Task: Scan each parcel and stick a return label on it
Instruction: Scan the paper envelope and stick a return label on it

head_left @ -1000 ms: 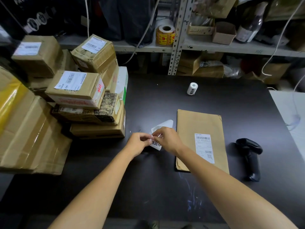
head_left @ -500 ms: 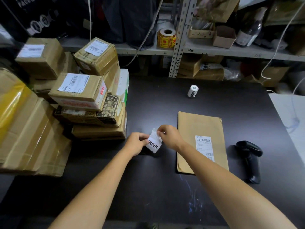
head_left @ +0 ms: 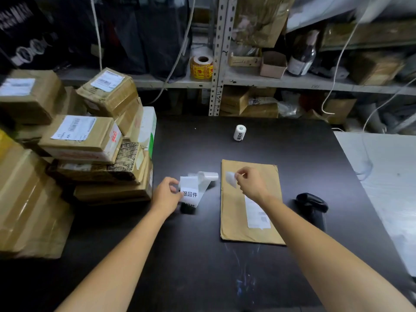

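Now: label (head_left: 230,179), strip (head_left: 190,190), envelope (head_left: 234,218), one each.

Your flat brown parcel (head_left: 249,235) lies on the table (head_left: 202,266); the peeled white label (head_left: 230,179) hangs over its top-left corner, label strip (head_left: 190,192) alongside.

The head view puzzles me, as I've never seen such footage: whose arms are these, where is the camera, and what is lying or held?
No machine here: a person wears a camera on the head, looking down at their bare arms. The left hand pinches a label strip; the right hand pinches one label over a brown envelope on the dark table. A scanner lies right of it, a roll sits farther back, and boxes are stacked at left.
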`<state>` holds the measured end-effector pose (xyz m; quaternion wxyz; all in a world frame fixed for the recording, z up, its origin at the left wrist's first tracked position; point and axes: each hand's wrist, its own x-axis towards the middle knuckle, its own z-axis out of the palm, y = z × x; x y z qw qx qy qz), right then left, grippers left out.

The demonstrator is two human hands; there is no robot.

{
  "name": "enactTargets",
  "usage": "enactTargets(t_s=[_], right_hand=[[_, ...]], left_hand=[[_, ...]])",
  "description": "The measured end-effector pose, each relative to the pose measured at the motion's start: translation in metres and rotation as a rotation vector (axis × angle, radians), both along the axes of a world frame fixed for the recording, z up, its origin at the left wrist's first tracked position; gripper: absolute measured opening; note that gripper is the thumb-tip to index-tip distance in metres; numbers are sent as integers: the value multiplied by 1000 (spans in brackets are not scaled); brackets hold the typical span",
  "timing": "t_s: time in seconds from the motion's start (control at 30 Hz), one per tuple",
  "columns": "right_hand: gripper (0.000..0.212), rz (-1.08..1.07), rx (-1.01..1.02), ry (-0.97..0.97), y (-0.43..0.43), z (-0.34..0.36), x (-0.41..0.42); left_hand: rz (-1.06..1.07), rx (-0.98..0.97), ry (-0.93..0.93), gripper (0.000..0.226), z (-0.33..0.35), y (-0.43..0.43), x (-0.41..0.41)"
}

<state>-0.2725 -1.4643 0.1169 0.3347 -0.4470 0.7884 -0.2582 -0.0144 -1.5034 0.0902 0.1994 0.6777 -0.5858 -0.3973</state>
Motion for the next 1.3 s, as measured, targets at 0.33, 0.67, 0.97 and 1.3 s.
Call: enactTargets(t_s=[0.33,0.67,0.97,1.3], right_hand=[[16,-44,10,-20,39,2,-74],[42,-85,44,-74,50,-28,-122],[30,-269,10,-243,36,-58,-131],[10,-284,9,-328,21,-56,-130]], left_hand=[[-67,52,-27,8,2,36,-66],[-114,249,-3,24,-35,53,-119],[-78,341,28,53,-46,43,-128],[-61,466,125,27,-38,37,-128]])
